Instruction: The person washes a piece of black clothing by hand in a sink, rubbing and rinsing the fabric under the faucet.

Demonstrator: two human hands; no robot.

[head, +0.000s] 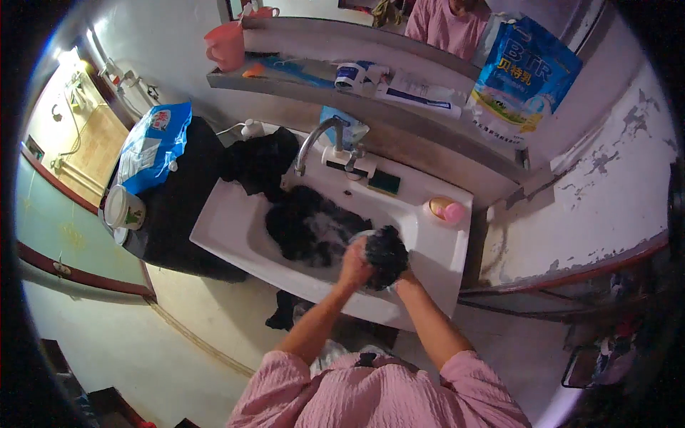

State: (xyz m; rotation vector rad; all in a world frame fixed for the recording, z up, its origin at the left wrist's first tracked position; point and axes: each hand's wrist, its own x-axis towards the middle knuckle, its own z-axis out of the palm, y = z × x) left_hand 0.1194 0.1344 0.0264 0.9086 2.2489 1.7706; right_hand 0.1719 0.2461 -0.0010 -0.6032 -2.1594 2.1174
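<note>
A bunched black cloth (386,258) is held over the front right part of a white washbasin (225,214). My left hand (356,263) grips its left side, with some whitish suds about the fingers. My right hand (404,278) is at its lower right, mostly hidden behind the cloth. More wet black fabric (302,224) lies in the basin's bowl amid foamy water. Another black garment (262,158) is heaped on the basin's back left corner. The curved metal faucet (316,139) reaches over the back of the bowl; whether water runs is not visible.
A green scouring sponge (383,182) and a soap dish with a pink item (452,212) sit on the basin's back rim. A shelf (289,88) above holds a pink mug (225,45), tubes and a blue pouch (524,80). At left, a dark-covered surface bears a blue bag (155,144) and a white tub (123,207).
</note>
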